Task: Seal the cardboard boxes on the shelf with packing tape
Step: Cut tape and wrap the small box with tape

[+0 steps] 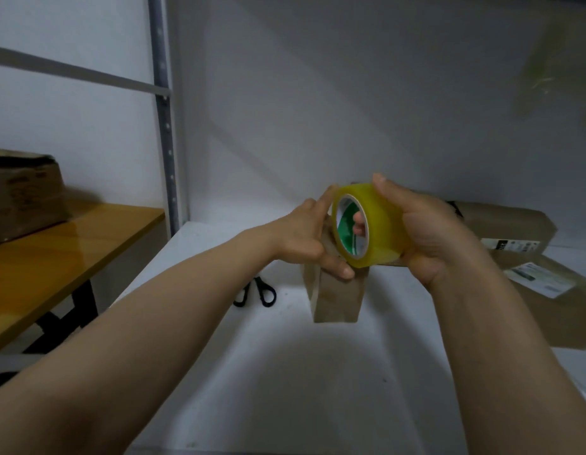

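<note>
Tape: a roll of clear yellowish tape point(380, 221) with a green-and-white core is held up on edge over the white shelf point(285, 372), between both hands, its open core facing left.
Right hand: the right hand point(429, 234) grips the tape, thumb lying over the top of the roll and fingers point(359, 224) hooked through the core.
Left hand: the left hand point(301, 234) pinches the roll's near rim, its forefinger straight against the top edge and its thumb against the bottom edge.
Small box: a narrow brown small box point(337, 300) stands upright on the shelf directly below the hands; its top is hidden behind them, so contact with the tape cannot be told.
Scissors: black-handled scissors point(255, 292) lie on the shelf just left of the small box, blades hidden by the left wrist.
Flat boxes: two labelled flat boxes point(505, 224) lie at the right of the shelf, one behind the other.
Table: a glossy wooden table point(65, 251) stands left of the shelf beyond a grey post point(163, 110), carrying a worn box point(22, 198).
</note>
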`<state>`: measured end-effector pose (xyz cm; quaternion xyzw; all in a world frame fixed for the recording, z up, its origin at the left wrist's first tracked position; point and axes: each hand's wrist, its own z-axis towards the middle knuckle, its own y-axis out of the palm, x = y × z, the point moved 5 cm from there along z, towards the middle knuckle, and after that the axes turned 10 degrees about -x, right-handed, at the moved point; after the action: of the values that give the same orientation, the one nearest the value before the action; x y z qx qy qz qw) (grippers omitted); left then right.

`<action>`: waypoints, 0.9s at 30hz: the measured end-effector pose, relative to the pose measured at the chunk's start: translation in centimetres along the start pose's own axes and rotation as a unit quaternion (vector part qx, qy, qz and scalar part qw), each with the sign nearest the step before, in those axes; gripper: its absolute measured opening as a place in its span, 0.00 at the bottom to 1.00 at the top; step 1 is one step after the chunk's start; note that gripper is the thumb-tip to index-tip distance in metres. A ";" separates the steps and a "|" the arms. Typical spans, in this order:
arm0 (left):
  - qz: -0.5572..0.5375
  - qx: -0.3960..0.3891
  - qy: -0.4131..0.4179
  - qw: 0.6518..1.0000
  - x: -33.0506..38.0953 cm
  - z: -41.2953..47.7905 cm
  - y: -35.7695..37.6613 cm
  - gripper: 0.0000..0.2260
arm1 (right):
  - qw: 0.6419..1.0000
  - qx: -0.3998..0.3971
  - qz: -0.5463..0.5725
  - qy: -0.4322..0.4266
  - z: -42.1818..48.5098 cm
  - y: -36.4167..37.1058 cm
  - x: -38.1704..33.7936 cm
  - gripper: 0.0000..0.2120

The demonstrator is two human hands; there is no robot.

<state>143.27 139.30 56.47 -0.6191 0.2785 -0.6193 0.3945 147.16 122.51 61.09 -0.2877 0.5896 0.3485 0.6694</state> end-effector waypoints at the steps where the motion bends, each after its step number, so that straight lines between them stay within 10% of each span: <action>1: 0.023 0.020 -0.032 0.999 -0.2 0.0 0.0 0.66 | 1.000 0.005 0.004 -0.002 0.1 0.0 0.0 0.13; 13: 0.116 -0.146 -0.036 0.982 -0.2 2.2 -1.5 0.62 | 0.998 0.010 -0.028 -0.055 1.1 -1.9 0.3 0.10; 18: 0.015 -0.230 -0.018 0.973 -0.7 3.4 -0.6 0.42 | 0.998 0.013 -0.039 -0.053 1.6 -2.0 0.6 0.12; 27: -0.005 -0.170 0.008 0.985 -0.4 1.1 0.0 0.39 | 0.999 0.011 -0.012 -0.046 1.6 -1.5 0.7 0.14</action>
<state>144.36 139.77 56.30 -0.6738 0.3791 -0.5699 0.2783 149.40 123.00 60.58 -0.2714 0.5584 0.3468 0.7030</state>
